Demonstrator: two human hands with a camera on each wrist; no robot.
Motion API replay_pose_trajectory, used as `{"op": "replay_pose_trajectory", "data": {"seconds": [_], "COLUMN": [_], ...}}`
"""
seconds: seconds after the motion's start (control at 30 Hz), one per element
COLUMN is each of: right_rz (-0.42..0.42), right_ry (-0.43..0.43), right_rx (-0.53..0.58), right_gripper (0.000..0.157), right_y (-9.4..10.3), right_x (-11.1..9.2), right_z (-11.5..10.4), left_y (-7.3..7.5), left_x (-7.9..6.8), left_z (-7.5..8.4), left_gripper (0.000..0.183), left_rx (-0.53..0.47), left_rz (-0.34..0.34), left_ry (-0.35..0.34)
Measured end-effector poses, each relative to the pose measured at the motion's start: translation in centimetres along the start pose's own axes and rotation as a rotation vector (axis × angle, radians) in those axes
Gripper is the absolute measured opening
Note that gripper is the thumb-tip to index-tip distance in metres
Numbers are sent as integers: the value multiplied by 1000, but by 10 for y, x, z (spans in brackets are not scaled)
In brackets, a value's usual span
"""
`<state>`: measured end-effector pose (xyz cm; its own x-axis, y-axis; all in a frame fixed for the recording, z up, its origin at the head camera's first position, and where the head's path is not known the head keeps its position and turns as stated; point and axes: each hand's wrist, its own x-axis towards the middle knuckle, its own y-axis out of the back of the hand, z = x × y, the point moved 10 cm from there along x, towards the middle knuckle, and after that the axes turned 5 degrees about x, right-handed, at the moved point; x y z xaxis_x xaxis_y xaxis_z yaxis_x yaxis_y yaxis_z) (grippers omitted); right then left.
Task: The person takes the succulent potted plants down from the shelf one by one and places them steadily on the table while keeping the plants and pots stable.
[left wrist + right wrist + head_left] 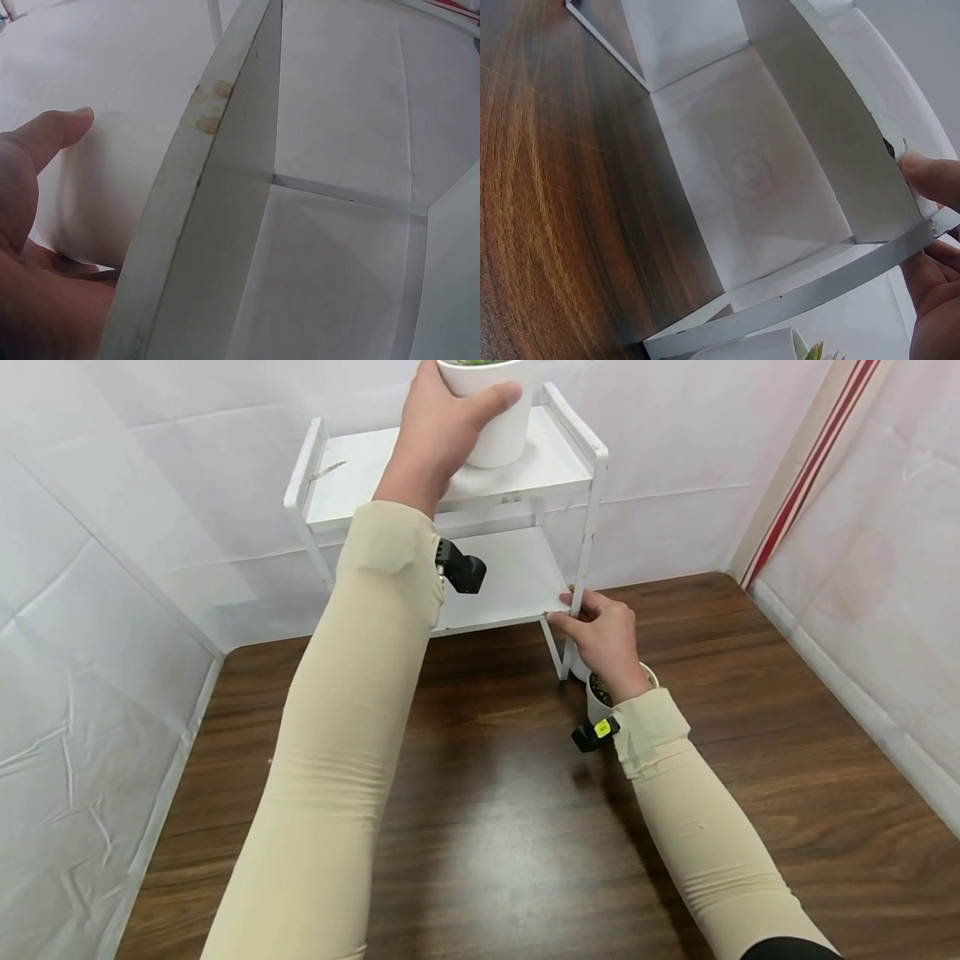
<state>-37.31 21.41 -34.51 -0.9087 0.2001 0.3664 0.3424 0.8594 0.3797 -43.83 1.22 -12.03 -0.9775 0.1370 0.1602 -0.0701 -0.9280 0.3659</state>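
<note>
My left hand (438,431) grips a white plant pot (501,437) from its left side, thumb across the front. The pot is on the upper board of a white two-tier shelf rack (495,578), with a bit of green plant at its top. In the left wrist view the thumb and fingers wrap the pot (105,195) behind the board's edge. Down at the right front leg, my right hand (611,639) pinches the lower board's corner. Its thumb (930,176) lies on the board's edge, and the other fingers are partly hidden past the leg.
A small white pot with a plant (598,706) stands on the brown wooden table (495,793) under my right wrist. Another white pot (579,665) shows beside the rack leg. White sheeting (135,568) surrounds the table at the back and sides.
</note>
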Motion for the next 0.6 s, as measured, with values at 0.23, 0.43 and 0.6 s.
{"op": "replay_pose_trajectory", "data": {"seconds": [0.23, 0.43, 0.6], "right_rz": [-3, -8, -10], "right_ry": [-3, -14, -8], "right_rx": [-3, 13, 6], "right_gripper": [43, 43, 44], "right_y": [0, 0, 1], "right_x": [0, 0, 1], "right_z": [-1, 0, 0], "left_y": [-1, 1, 7], "left_x": [2, 2, -2], "left_z": [-1, 0, 3], "left_gripper": [71, 69, 66], "left_rx": [-6, -20, -47], "left_rz": [-1, 7, 25], "left_ry": [2, -5, -26]}}
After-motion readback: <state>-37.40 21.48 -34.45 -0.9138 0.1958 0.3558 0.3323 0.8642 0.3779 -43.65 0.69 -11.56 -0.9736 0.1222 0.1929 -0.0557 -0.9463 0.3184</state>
